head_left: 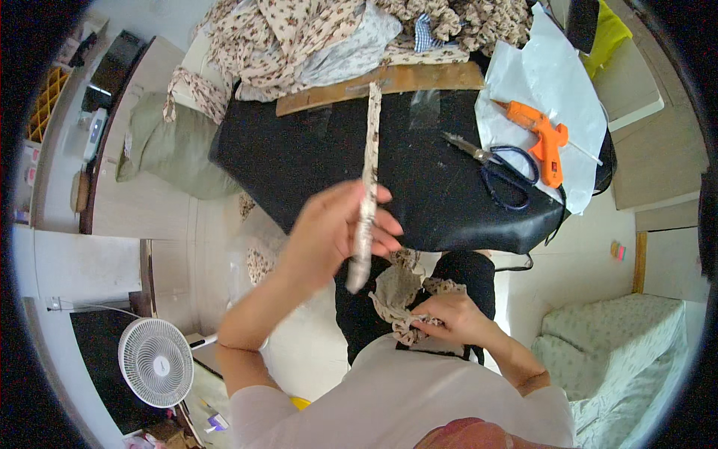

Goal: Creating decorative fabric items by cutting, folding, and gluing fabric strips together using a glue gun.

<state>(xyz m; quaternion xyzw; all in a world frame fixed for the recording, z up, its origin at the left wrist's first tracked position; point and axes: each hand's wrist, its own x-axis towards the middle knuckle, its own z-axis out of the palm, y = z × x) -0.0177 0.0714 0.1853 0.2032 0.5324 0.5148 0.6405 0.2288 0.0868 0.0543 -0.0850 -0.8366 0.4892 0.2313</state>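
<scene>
While the left hand (333, 232), fingers half curled, holds a flowered strip (372, 138) near centre and the right hand (455, 317), fingers bunched, grips gathered cloth (399, 290) at five o'clock, the work looks unfinished, the fabric pile (280, 41) at twelve o'clock probably still waiting

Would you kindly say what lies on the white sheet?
An orange glue gun, with dark-handled scissors overlapping the edge of the white sheet; anything beneath is covered.
</scene>
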